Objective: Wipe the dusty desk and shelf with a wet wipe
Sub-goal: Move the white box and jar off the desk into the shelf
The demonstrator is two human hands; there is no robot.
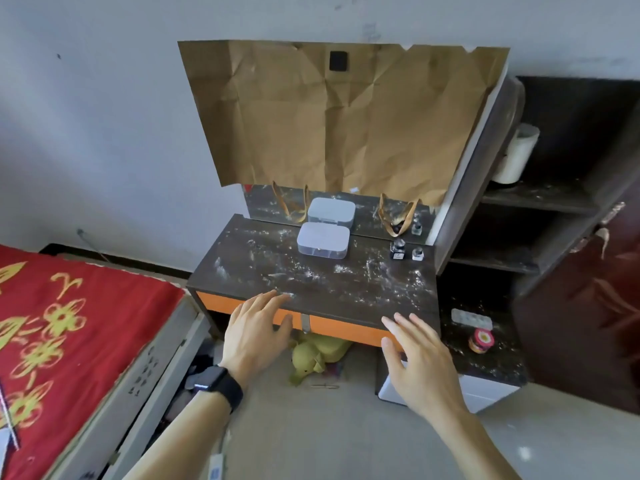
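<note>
A dark desk point(263, 271) with orange drawer fronts carries white dust scattered over its top. My left hand point(254, 332) reaches to the desk's front edge with fingers straight, fingertips on the dusty surface. My right hand point(420, 358) hovers at the front right edge, fingers spread and empty. A dark shelf unit point(540, 199) stands to the right, its boards dusty too. No wet wipe is visible in either hand.
A clear plastic box point(323, 241) and two small ink bottles point(406, 250) sit on the desk by a mirror covered with brown paper point(346, 116). A white roll point(516, 154), a blister pack point(471, 319) and a pink-lidded jar point(480, 340) lie on the shelves. A red bedspread point(62, 337) is left.
</note>
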